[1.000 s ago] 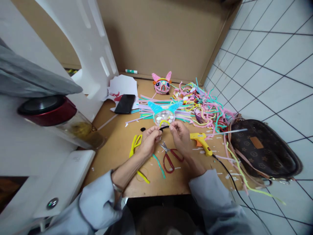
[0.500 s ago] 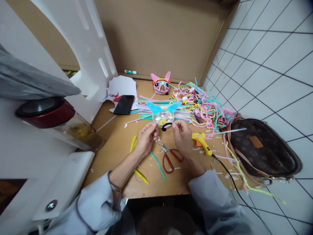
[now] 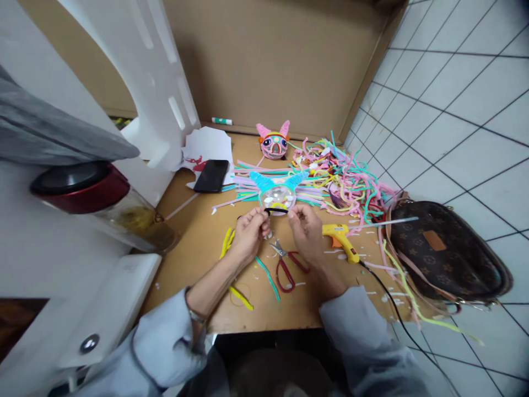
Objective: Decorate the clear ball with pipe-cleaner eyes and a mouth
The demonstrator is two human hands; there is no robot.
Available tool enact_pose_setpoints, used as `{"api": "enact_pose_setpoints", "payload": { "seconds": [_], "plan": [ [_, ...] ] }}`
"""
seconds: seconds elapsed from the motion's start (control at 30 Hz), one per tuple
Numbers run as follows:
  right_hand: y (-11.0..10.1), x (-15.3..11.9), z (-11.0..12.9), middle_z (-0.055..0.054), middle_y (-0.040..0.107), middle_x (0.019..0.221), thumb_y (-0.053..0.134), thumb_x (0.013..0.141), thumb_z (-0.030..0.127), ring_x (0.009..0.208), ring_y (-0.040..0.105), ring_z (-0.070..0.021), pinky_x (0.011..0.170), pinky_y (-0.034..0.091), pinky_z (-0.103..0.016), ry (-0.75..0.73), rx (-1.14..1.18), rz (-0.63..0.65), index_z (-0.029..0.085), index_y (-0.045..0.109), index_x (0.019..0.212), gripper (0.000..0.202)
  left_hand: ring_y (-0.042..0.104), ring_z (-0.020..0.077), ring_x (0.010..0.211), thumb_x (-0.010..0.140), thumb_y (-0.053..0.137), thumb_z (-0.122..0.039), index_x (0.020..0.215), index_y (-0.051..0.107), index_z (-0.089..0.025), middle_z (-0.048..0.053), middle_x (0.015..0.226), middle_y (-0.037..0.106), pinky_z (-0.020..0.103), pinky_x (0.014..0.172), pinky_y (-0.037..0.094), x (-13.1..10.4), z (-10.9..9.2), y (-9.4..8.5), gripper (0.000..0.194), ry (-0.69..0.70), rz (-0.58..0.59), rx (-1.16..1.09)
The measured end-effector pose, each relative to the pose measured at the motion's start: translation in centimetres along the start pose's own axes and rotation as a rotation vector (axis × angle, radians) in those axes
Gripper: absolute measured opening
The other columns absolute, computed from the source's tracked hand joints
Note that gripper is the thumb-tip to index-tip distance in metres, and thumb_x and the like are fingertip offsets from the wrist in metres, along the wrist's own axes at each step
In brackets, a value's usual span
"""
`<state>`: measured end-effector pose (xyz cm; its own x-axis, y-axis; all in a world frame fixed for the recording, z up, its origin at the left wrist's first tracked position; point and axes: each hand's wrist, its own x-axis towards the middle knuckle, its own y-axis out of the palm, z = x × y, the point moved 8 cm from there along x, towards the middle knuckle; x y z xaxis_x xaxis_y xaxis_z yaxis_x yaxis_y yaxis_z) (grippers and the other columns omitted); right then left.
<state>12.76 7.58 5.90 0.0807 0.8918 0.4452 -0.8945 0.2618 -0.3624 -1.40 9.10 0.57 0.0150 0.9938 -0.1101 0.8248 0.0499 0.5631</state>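
Between my hands stretches a short black pipe cleaner (image 3: 278, 210), nearly straight. My left hand (image 3: 252, 229) pinches its left end, and the fingers of my right hand (image 3: 305, 226) are closed on its right end. Just behind it stands a clear round ball (image 3: 278, 196) with two blue fuzzy ears (image 3: 261, 181) and a bit of yellow on its front. Below my hands lie scissors (image 3: 285, 270) with red handles, a teal pipe cleaner (image 3: 268, 280) and yellow pipe cleaners (image 3: 240, 298).
A yellow glue gun (image 3: 341, 240) lies right of my right hand, its cord trailing. Beyond are a pile of pipe cleaners (image 3: 351, 187), a pink-eared animal head (image 3: 274, 144) and a black phone (image 3: 211, 176). A brown handbag (image 3: 446, 248) sits right, a glass bottle (image 3: 136, 215) left.
The black pipe cleaner was curled and hung from my right hand; now my left fingers hold its other end too and it is pulled nearly straight.
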Motion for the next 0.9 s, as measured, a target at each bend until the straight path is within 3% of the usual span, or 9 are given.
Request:
{"api": "enact_pose_setpoints", "payload": {
  "seconds": [0.17, 0.23, 0.3, 0.37, 0.5, 0.6, 0.73, 0.9],
  "plan": [
    [2.9, -0.3, -0.7, 0.002, 0.054, 0.067, 0.048, 0.081, 0.026, 0.064, 0.051, -0.0140, 0.064, 0.039, -0.028, -0.028, -0.042, 0.345, 0.021, 0.051, 0.072, 0.011, 0.040, 0.0065, 0.049, 0.065, 0.070, -0.035, 0.068, 0.050, -0.018, -0.005, 0.056, 0.047, 0.019, 0.046, 0.030, 0.2, -0.3, 0.1, 0.026, 0.017, 0.043, 0.022],
    [2.6, 0.0, -1.0, 0.000, 0.058, 0.073, 0.052, 0.076, 0.024, 0.069, 0.055, -0.0151, 0.069, 0.043, -0.029, -0.028, -0.046, 0.305, 0.021, 0.055, 0.076, 0.004, 0.039, 0.0064, 0.047, 0.069, 0.068, -0.038, 0.069, 0.052, -0.017, -0.004, 0.052, 0.048, 0.020, 0.046, 0.031, 0.1, -0.4, 0.3, 0.026, 0.045, 0.079, 0.093],
    [1.6, 0.4, -1.1, -0.003, 0.064, 0.084, 0.055, 0.073, 0.023, 0.079, 0.059, -0.0169, 0.076, 0.047, -0.031, -0.013, -0.009, 0.180, 0.020, 0.059, 0.086, 0.014, 0.038, 0.0058, 0.045, 0.070, 0.070, -0.038, 0.072, 0.054, -0.017, -0.005, 0.052, 0.050, 0.019, 0.046, 0.030, -0.1, -0.7, 0.3, 0.026, 0.096, 0.066, 0.172],
    [1.3, 0.4, -1.0, -0.005, 0.067, 0.092, 0.059, 0.073, 0.026, 0.085, 0.062, -0.0182, 0.080, 0.050, -0.033, 0.013, 0.077, 0.139, 0.020, 0.061, 0.094, 0.022, 0.038, 0.0053, 0.045, 0.069, 0.073, -0.038, 0.074, 0.056, -0.017, -0.005, 0.053, 0.051, 0.019, 0.046, 0.030, -0.3, -1.0, 0.3, 0.027, 0.130, 0.052, 0.232],
    [2.6, 0.1, -1.7, -0.001, 0.069, 0.073, 0.067, 0.073, 0.037, 0.066, 0.063, -0.0166, 0.067, 0.053, -0.032, 0.152, 0.332, 0.231, 0.021, 0.066, 0.081, 0.018, 0.041, 0.0050, 0.045, 0.064, 0.079, -0.039, 0.079, 0.063, -0.015, -0.005, 0.055, 0.054, 0.019, 0.046, 0.032, -0.5, -1.1, 0.6, 0.032, 0.128, 0.068, 0.260],
    [2.7, -0.1, -2.4, 0.001, 0.066, 0.063, 0.071, 0.070, 0.042, 0.058, 0.061, -0.0151, 0.059, 0.053, -0.030, 0.242, 0.455, 0.202, 0.021, 0.065, 0.072, 0.021, 0.045, 0.0056, 0.047, 0.058, 0.084, -0.039, 0.085, 0.067, -0.015, -0.004, 0.059, 0.059, 0.020, 0.047, 0.035, -0.4, -1.0, 0.4, 0.040, 0.115, 0.056, 0.246],
    [2.6, 0.0, -2.5, 0.001, 0.065, 0.061, 0.073, 0.068, 0.044, 0.057, 0.060, -0.0134, 0.059, 0.053, -0.028, 0.273, 0.474, 0.207, 0.020, 0.065, 0.072, 0.025, 0.044, 0.0056, 0.047, 0.053, 0.087, -0.038, 0.086, 0.069, -0.015, -0.003, 0.060, 0.060, 0.019, 0.046, 0.033, -0.1, -0.5, 0.1, 0.044, 0.071, 0.051, 0.208],
    [2.5, 0.1, -2.3, 0.002, 0.062, 0.060, 0.071, 0.068, 0.044, 0.055, 0.058, -0.0121, 0.058, 0.051, -0.027, 0.274, 0.475, 0.187, 0.020, 0.062, 0.071, 0.026, 0.037, 0.0047, 0.045, 0.058, 0.082, -0.039, 0.068, 0.064, -0.014, -0.005, 0.051, 0.051, 0.019, 0.046, 0.027, -0.1, 0.0, 0.1, 0.032, 0.040, 0.070, 0.216]
  ]
}}
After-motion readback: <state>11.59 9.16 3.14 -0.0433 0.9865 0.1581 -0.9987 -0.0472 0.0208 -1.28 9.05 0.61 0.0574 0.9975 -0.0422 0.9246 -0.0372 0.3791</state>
